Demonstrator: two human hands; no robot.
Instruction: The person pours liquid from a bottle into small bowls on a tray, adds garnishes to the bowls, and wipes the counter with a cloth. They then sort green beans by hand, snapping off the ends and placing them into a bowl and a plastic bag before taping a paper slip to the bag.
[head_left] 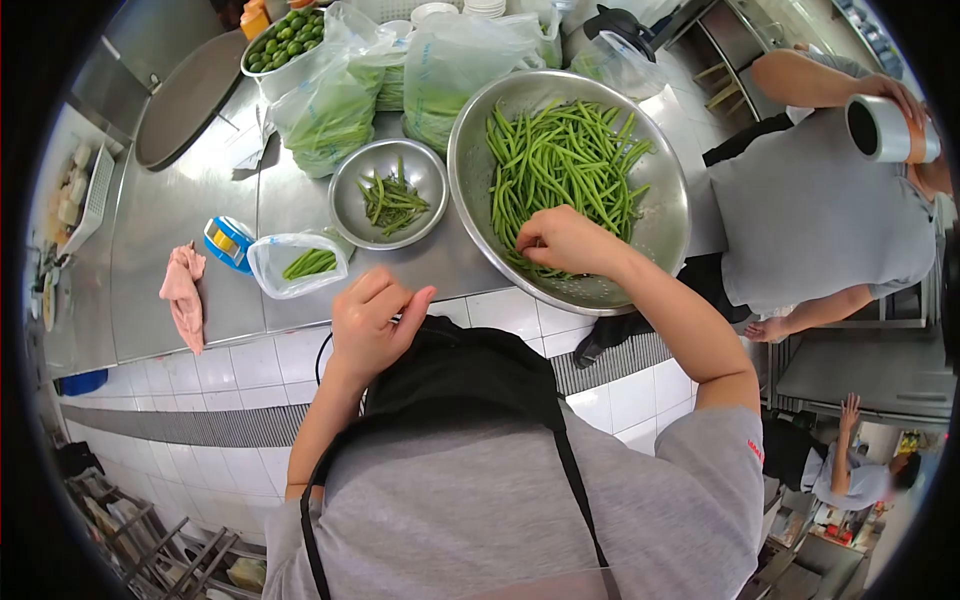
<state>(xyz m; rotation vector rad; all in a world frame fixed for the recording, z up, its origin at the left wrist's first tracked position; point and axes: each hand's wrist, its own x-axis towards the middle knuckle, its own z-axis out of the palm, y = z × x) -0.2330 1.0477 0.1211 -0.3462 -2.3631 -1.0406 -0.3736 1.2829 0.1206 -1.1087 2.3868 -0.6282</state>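
Note:
My right hand (567, 243) reaches into the near side of a large steel colander (668, 215) heaped with green beans (565, 160). Its fingers are closed among the beans, the tips partly hidden. My left hand (375, 320) is raised in front of the counter edge, fingers curled in and thumb up; whatever it may hold is hidden. Left of the colander sits a small steel bowl (345, 205) with darker, shorter bean pieces (393, 198). Nearest my left hand on the counter is an open clear plastic bag (268, 275) with some beans (310, 263) inside.
Bags of greens (330, 115) and a container of green limes (288, 42) line the back of the steel counter (160, 300). A pink cloth (183, 290) and a blue-and-yellow item (228, 245) lie left. A co-worker (820, 210) stands close at right; another person (850, 470) is farther off.

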